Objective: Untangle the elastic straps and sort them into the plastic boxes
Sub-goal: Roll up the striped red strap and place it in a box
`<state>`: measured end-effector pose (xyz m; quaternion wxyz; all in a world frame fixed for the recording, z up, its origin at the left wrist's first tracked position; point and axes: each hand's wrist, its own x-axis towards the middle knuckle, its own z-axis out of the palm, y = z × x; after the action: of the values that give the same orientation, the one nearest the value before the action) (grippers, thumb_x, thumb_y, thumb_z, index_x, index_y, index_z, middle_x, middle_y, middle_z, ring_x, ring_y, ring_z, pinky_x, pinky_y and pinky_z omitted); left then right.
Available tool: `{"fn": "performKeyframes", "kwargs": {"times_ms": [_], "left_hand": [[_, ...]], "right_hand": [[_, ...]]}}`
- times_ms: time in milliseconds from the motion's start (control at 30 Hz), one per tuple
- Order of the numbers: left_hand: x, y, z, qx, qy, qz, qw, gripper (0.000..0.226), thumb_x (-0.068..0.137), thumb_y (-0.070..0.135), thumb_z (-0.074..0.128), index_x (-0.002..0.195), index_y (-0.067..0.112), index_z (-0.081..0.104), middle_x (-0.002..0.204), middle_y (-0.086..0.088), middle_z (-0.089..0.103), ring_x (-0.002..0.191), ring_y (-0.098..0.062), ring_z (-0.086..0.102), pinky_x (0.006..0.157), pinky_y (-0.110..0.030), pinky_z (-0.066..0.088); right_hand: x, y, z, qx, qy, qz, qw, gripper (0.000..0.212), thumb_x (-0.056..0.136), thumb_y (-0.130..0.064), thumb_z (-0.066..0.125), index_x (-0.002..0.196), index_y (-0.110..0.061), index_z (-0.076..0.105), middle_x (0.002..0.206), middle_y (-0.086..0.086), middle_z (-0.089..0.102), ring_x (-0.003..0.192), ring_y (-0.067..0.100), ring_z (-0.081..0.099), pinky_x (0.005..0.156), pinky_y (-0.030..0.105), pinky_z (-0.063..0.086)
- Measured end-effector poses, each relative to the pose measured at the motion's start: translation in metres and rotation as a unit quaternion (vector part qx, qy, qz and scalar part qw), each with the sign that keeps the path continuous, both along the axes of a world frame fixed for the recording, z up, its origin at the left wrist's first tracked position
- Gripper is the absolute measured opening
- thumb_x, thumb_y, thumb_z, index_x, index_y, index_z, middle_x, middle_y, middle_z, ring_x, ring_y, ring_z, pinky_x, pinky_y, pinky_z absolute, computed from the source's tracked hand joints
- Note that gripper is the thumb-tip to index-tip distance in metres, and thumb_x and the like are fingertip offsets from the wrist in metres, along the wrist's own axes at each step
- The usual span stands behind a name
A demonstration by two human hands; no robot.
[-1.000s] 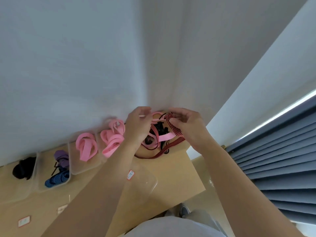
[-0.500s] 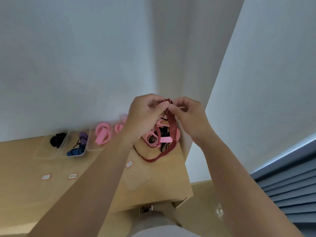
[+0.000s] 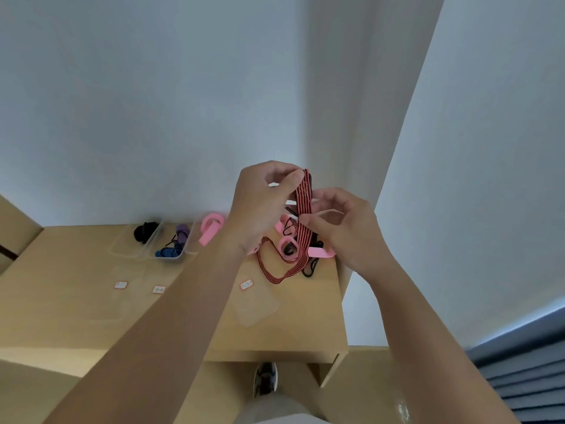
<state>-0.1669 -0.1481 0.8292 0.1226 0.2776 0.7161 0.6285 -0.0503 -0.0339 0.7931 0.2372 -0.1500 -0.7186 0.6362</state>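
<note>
Though illegible, label (image 3: 246,284) beside striped strap (image 3: 304,197)

Left hand (image 3: 260,206) hides the right edge of the boxed pink loop (image 3: 211,229) and the left side of the tangle (image 3: 290,250). Striped strap (image 3: 303,203) is pinched by both hands. Its stretch behind the right hand (image 3: 345,231) fingers is hidden, and its path through the tangle can't be traced. Three desk labels (image 3: 121,284) are too small to read. Clear box (image 3: 125,249) walls barely resolve. Both forearms are cut off at the bottom edge, desk (image 3: 61,301) at the left. Shoe (image 3: 265,379) is partly under the desk's front edge.
</note>
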Motion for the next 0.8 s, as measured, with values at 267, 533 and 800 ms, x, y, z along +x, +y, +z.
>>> {"fn": "performKeyframes", "kwargs": {"times_ms": [267,533,800], "left_hand": [[0.013,-0.008,0.01,-0.001,0.042,0.066,0.997,0.008,0.094,0.022,0.07,0.094,0.021,0.078,0.089,0.008,0.078,0.085,-0.014,0.076,0.082,-0.051,0.061],[-0.011,-0.01,0.012,0.092,-0.063,0.064,0.992,0.007,0.097,0.015,0.07,0.093,0.018,0.075,0.098,-0.007,0.077,0.099,-0.031,0.074,0.087,-0.058,0.06],[-0.049,-0.01,0.017,0.19,-0.139,0.03,0.972,0.007,0.1,0.009,0.063,0.097,0.007,0.069,0.112,-0.028,0.068,0.103,-0.041,0.071,0.075,-0.045,0.063]], "right_hand": [[0.0,-0.011,-0.002,0.019,0.027,-0.016,0.999,0.036,0.086,0.0,0.072,0.118,-0.016,0.068,0.093,-0.002,0.071,0.071,0.011,0.063,0.065,0.026,0.055],[-0.025,-0.017,0.005,0.048,0.036,-0.065,0.996,0.023,0.082,-0.001,0.077,0.099,-0.016,0.074,0.087,-0.015,0.072,0.075,0.007,0.06,0.071,0.026,0.053],[-0.065,-0.03,0.013,-0.025,0.02,-0.109,0.993,0.01,0.087,-0.011,0.076,0.096,-0.017,0.075,0.078,0.003,0.076,0.075,0.025,0.075,0.07,0.046,0.063]]}}
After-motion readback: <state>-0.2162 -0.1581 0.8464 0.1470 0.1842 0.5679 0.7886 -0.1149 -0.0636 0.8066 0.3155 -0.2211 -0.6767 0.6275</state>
